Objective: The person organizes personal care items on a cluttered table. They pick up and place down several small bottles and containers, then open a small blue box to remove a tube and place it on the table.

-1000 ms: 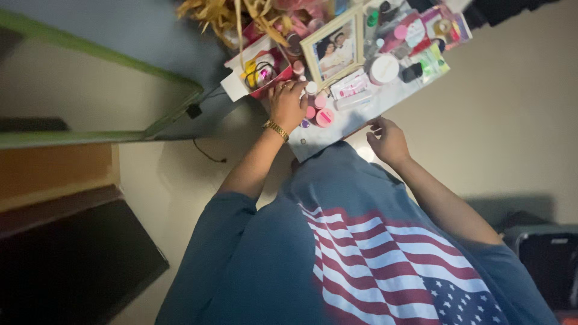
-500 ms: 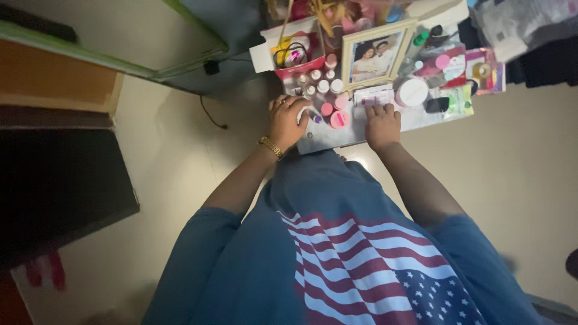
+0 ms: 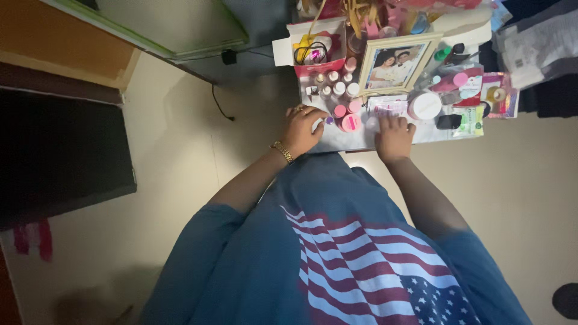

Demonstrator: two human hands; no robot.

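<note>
My left hand (image 3: 303,128), with a gold bracelet and rings, rests with curled fingers at the front left corner of a small white table (image 3: 355,141). It is beside a tiny purple item (image 3: 329,120) and pink-lidded jars (image 3: 350,122). Whether it holds anything is hidden by the fingers. My right hand (image 3: 394,136) lies on the tabletop with fingers apart. Its fingertips touch a flat white and pink box (image 3: 387,106), next to a round white jar (image 3: 425,106).
A framed photo (image 3: 397,65) stands behind the jars. A red box with cables (image 3: 313,51) and several small bottles (image 3: 335,84) crowd the back left. Packets and tubes (image 3: 475,96) lie at the right. A dark cabinet (image 3: 60,156) stands on the left, and a cable (image 3: 218,103) trails on the floor.
My right hand moved from the table's front edge onto the top, up to the flat box. My left hand drew back from the small bottles toward the front corner. The view swung.
</note>
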